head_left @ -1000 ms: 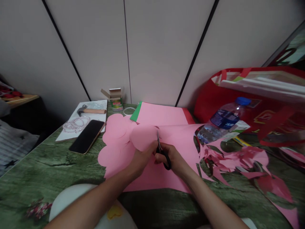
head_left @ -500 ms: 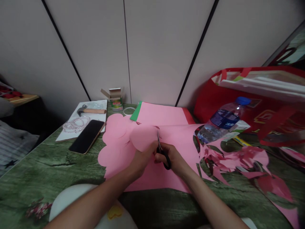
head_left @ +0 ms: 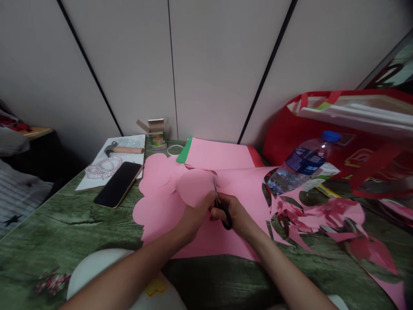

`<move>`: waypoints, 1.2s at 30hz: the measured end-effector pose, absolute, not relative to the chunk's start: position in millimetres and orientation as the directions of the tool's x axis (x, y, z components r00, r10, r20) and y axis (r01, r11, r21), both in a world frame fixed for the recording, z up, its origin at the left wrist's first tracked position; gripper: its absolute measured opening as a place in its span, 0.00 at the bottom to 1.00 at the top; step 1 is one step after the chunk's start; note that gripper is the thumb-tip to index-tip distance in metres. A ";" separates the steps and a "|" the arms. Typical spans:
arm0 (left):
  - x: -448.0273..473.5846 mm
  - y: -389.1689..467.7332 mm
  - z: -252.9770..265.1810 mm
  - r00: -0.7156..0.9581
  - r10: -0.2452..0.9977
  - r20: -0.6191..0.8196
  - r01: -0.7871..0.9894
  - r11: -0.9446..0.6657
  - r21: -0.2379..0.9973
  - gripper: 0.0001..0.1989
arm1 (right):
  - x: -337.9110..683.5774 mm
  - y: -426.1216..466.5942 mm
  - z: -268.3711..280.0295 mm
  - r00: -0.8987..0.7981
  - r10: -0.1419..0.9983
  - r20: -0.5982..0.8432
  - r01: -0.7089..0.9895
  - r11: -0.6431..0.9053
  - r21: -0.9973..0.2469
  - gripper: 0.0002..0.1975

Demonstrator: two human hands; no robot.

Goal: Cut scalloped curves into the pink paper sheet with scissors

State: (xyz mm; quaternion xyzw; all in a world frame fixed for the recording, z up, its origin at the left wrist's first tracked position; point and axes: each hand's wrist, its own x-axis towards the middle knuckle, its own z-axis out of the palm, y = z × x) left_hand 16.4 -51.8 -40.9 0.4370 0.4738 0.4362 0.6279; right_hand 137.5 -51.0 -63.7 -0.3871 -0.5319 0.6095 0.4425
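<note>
My right hand (head_left: 230,211) is closed around the black handles of a pair of scissors (head_left: 226,216), whose blades point away from me. Pinched in my left hand (head_left: 196,217) is a rounded piece of pink paper (head_left: 195,186); its right edge lies at the scissor blades. Both hands are close together above a large pink sheet (head_left: 213,245) on the table. To the left, several pink paper circles (head_left: 155,172) overlap on that sheet. The fingertips of my left hand are partly hidden by the right hand and scissors.
Pink paper scraps (head_left: 319,215) lie at right, near a water bottle (head_left: 301,161) leaning by a red bag (head_left: 284,133). At left are a phone (head_left: 118,185), a hammer (head_left: 124,149) and a string of beads (head_left: 103,168). A small open box (head_left: 158,137) stands by the wall.
The rounded pink piece has turned and shifted very slightly at the blades. Both hands stay almost in the same place.
</note>
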 end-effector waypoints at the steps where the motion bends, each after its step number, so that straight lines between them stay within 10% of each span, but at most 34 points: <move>1: 16.3 -51.8 -40.7 0.171 0.961 -0.217 -0.130 0.240 0.962 0.09 | 137.5 -51.0 -63.4 -0.306 0.952 -0.001 -0.124 -0.040 -0.991 0.11; 36: 16.7 -48.5 -44.7 0.290 0.952 -0.095 -0.310 0.188 0.932 0.13 | 140.2 -51.9 -66.8 -0.314 0.949 -0.028 -0.141 -0.075 -0.987 0.09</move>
